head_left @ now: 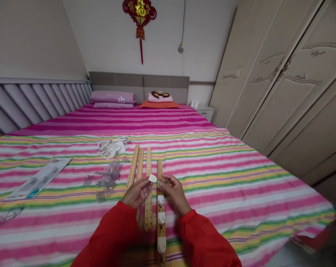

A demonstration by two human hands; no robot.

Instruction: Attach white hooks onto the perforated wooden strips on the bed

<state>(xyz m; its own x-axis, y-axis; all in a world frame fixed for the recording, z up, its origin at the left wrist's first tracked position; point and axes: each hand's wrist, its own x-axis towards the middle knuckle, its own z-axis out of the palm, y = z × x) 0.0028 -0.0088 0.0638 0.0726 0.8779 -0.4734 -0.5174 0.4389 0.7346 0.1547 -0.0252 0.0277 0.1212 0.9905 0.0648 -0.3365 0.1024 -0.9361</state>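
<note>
My left hand (138, 193) pinches a small white square piece (152, 178) between thumb and fingertips, above the perforated wooden strips. Close by on the right, my right hand (172, 191) has its thumb and fingers closed over the rightmost wooden strip (160, 167). A small pale thing shows at those fingertips, too small to name. Three white adhesive hooks sit in a row along this strip: an upper hook (160, 200), a middle hook (161, 218) and a lower hook (161, 244). Left of it lies another perforated strip (148, 213), partly under my left hand.
Two more wooden strips (133, 165) lie further left. Beside them are a heap of clear suction hooks (112, 172), crumpled plastic packaging (112, 147) and a flat hook package (41, 180). A striped sheet (234, 193) covers the bed; a wardrobe (290, 85) stands right.
</note>
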